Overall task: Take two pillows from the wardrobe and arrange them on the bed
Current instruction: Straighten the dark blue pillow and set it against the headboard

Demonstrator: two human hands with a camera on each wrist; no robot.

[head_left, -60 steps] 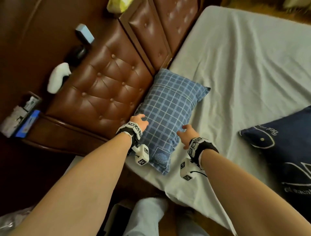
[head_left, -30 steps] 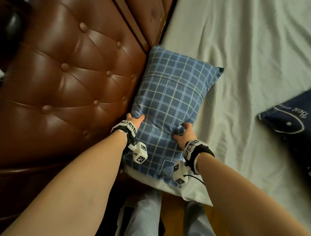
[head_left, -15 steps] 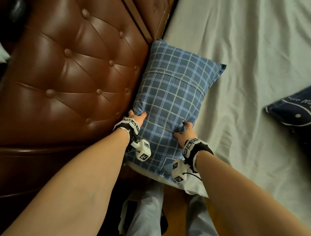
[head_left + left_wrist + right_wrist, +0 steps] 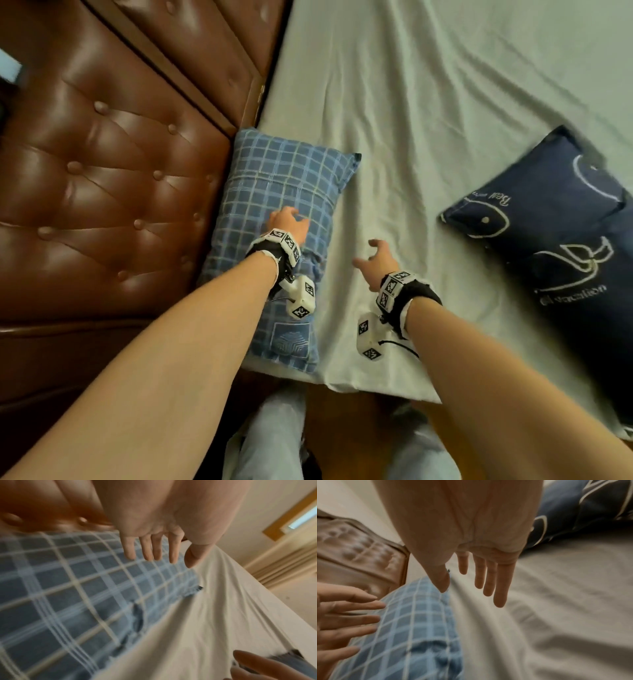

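Two pillows lie on the bed (image 4: pixel 428 102), and the move to come depends on the one that is not yet at the headboard (image 4: pixel 113 178). The checked pillow (image 4: pixel 274 192) is already beside the headboard, with one long side touching the leather and its long axis parallel to it. The dark blue pillow (image 4: pixel 561 240) is well apart from the headboard, near the side edge of the mattress, and its long axis is tilted, not parallel to the headboard. The left hand (image 4: pixel 287 224) is over the middle of the checked pillow, fingers spread and only a little bent, holding nothing; from the blurred wrist views I cannot tell if the fingertips touch the cloth. The right hand (image 4: pixel 376 258) is over the bare sheet, farther from the headboard than the checked pillow, between the two pillows, also with loose spread fingers and nothing in it. The dark blue pillow lies on the far side of the right hand from the headboard, so the right hand is clearly the nearer one to it. I judge that the next step is to take this pillow, bring it toward the headboard and turn it until its long side lies parallel, next to the checked one.
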